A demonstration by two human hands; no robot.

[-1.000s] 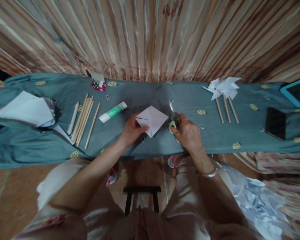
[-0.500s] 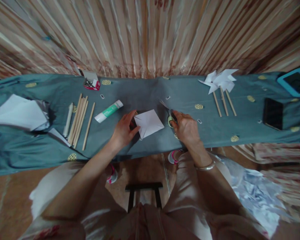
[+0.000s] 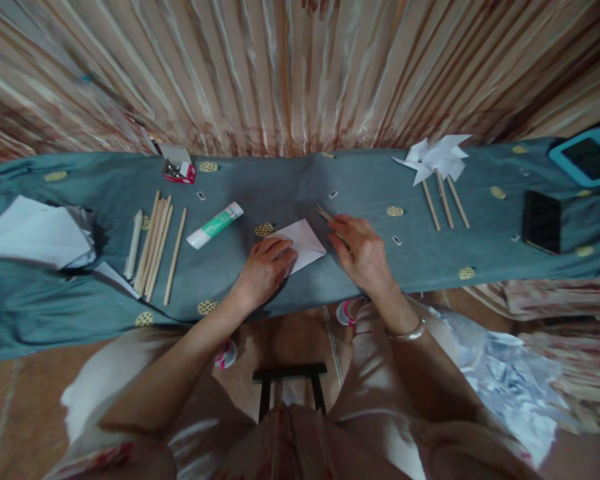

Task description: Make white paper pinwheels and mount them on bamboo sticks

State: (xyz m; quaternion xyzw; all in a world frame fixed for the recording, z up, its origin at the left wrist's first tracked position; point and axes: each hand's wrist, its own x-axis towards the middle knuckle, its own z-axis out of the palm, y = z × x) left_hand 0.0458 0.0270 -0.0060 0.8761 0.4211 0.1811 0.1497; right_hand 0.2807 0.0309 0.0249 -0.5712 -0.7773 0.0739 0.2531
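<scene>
White paper [image 3: 307,243] lies under the left hand [image 3: 266,270], seemingly for steadying, any pinch hidden; the right hand [image 3: 363,255] grips scissors [image 3: 323,213].

I can read no word, number or brand from here. The tube [image 3: 215,225] has a green band, too blurred for me to make out any lettering; the red box [image 3: 180,176] is just as illegible, and the small pale-edged patches [image 3: 333,195] on the cloth [image 3: 360,180] stay unreadable.
</scene>
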